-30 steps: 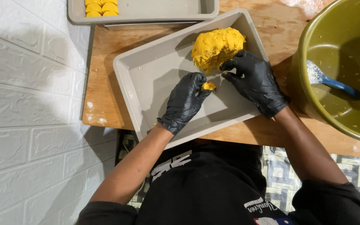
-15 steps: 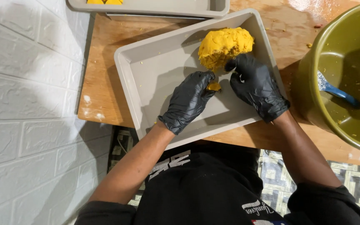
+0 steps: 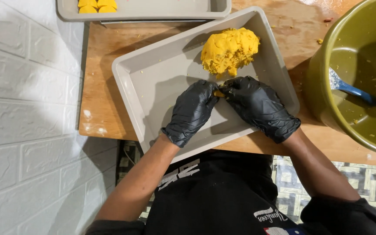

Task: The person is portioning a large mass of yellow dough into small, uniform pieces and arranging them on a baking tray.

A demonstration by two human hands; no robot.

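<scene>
Nearest to me, both hands are meeting over the shallow grey rectangular tray (image 3: 153, 87). The left hand in its black glove (image 3: 192, 111) and the right hand in its black glove (image 3: 260, 106) are closing fingertip to fingertip on a small yellow scrap of dough (image 3: 219, 93), a narrow pinching grip from both sides. Only a sliver of that scrap is showing between the fingers, so its shape and long axis are impossible to judge.

Just beyond the fingertips, slightly toward the right hand's side, the big lumpy yellow dough mound (image 3: 230, 50) is sitting in the tray's far corner, close to the pinched scrap but apart from it. The right hand is lying nearer to it.

The tray is resting askew on the wooden desk (image 3: 101, 78). Off to the right, a large olive-green bowl (image 3: 327, 87) is running out of view, with a blue-handled spoon (image 3: 349, 89) leaning inside it. Farthest away, a second grey tray (image 3: 162, 11) is holding yellow pieces (image 3: 96, 4), cut off at the top.
</scene>
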